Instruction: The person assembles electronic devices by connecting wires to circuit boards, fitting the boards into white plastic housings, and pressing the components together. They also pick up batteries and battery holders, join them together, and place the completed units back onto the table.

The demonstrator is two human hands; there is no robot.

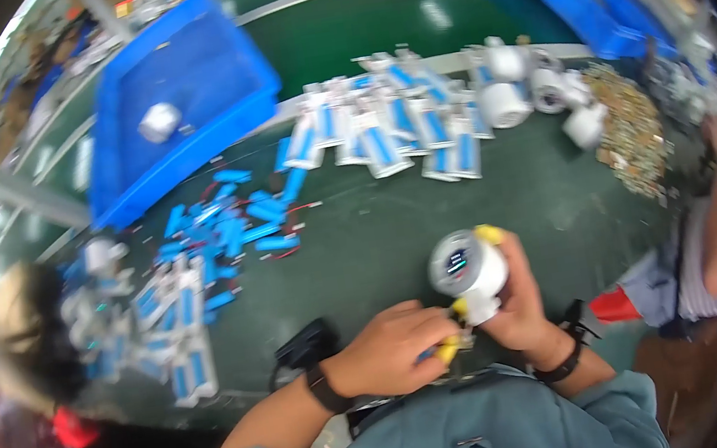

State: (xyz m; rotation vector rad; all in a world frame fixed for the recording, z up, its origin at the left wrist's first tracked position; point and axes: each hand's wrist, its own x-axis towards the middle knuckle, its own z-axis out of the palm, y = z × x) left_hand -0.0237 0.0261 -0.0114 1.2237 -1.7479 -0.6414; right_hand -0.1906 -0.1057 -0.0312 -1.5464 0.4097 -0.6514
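My right hand (519,307) grips a white round device (477,269) over the near part of the green table. Its round face carries a small dark display (457,261) with lit marks. A white stub (482,306) sticks out toward my left hand (400,347). The fingers of that hand are closed in a pinch beside the stub. Something small and greyish shows at the fingertips, too blurred to name. Yellow covers (448,350) show on fingers of both hands. A black object with a cable (307,343) lies next to my left wrist.
Blue battery cells with red leads (238,223) lie loose at left. White-and-blue packets (381,128) are piled at the back, more (179,325) nearer left. White round parts (505,105) and small brassy pieces (632,127) sit right. A blue tray (116,181) stands back left. People flank me.
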